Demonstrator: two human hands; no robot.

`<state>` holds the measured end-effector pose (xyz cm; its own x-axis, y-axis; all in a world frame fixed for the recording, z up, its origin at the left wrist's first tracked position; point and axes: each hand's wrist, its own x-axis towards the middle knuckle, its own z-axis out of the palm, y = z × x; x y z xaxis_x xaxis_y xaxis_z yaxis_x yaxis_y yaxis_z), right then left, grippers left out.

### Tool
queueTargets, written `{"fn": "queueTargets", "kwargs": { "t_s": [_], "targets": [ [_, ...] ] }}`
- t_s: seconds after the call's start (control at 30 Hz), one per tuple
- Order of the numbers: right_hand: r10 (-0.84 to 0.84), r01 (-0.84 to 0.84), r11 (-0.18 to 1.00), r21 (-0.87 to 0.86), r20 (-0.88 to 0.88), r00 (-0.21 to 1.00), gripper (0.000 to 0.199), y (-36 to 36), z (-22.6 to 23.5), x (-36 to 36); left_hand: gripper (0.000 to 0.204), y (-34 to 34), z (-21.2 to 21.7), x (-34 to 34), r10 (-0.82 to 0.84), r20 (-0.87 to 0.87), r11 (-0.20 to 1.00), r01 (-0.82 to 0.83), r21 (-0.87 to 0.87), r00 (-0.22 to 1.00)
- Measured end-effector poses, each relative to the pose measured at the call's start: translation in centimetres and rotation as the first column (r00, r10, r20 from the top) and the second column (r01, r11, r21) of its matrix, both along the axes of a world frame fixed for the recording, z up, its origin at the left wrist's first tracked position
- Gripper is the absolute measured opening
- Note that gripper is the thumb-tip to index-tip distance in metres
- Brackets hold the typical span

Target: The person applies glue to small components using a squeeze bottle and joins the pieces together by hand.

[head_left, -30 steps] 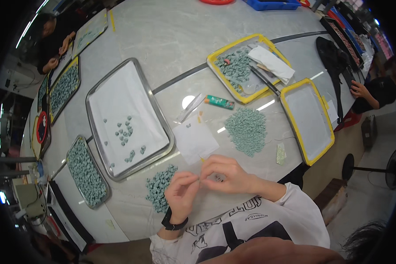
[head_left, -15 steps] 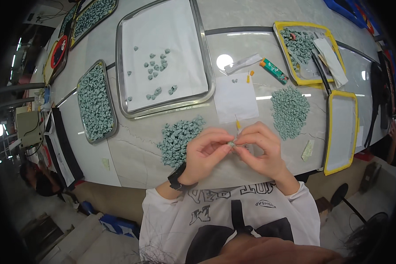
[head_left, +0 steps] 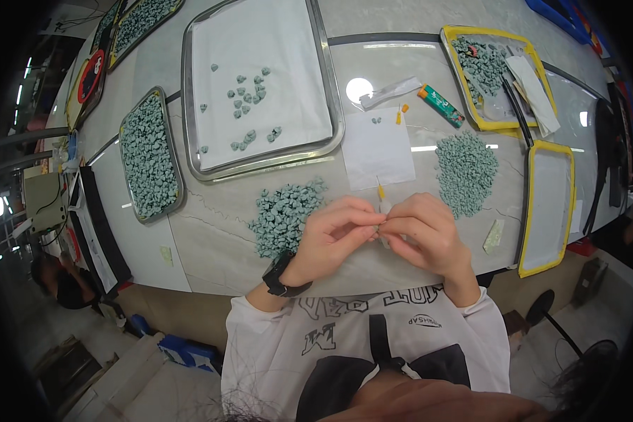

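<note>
Head view. The left hand (head_left: 341,228) and right hand (head_left: 427,231) meet above the near edge of the table (head_left: 221,264), each with thumb and forefinger drawn into a narrow pinch. Between the fingertips sits a small piece (head_left: 377,230), mostly hidden, so its shape cannot be told. Just beyond the fingers, a yellow nozzle (head_left: 381,191) with a thin needle points away from the person; its pale body is partly covered by the hands. A black watch (head_left: 280,275) encircles the left wrist.

Beside the left hand lies a heap of chunky green pieces (head_left: 287,216); beyond the right hand, a heap of finer green pieces (head_left: 466,174). Ahead, a white paper (head_left: 378,156) carries two tiny green bits (head_left: 376,120) and, near its far corner, small orange-yellow parts (head_left: 399,117). To the left, a large metal tray (head_left: 188,98) with a white liner (head_left: 274,63) holds scattered green pieces; a smaller tray, filled with similar pieces, stands beside it. At right lies a yellow-rimmed tray (head_left: 546,265).
</note>
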<state>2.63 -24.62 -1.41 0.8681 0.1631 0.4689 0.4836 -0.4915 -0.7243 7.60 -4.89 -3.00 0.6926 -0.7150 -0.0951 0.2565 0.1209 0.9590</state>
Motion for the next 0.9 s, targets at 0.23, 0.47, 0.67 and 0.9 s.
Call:
{"fn": "queueTargets", "kwargs": {
  "t_s": [0.23,0.47,0.67,0.9],
  "targets": [
    [-0.037,0.053,0.991,-0.125,0.13,0.991,0.026,0.1,0.1,-0.1,0.024,-0.3,0.5,-0.2,0.072,-0.033,0.997,-0.073,-0.023,0.997],
    [-0.031,0.07,0.972,-0.222,0.173,0.984,0.028,0.1,-0.1,-0.2,0.024,-0.1,0.0,-0.1,0.054,-0.081,0.998,-0.056,-0.021,0.995],
    [-0.073,0.075,0.992,0.103,-0.019,0.997,0.027,0.9,-0.1,0.1,0.023,-0.2,0.3,-0.3,0.087,-0.241,0.986,-0.118,-0.115,0.967],
    [-0.061,0.061,0.998,0.033,-0.002,0.998,0.026,0.7,-0.2,0.1,0.023,-0.1,0.1,-0.2,0.092,-0.18,0.993,-0.103,-0.052,0.979]
  ]
}}
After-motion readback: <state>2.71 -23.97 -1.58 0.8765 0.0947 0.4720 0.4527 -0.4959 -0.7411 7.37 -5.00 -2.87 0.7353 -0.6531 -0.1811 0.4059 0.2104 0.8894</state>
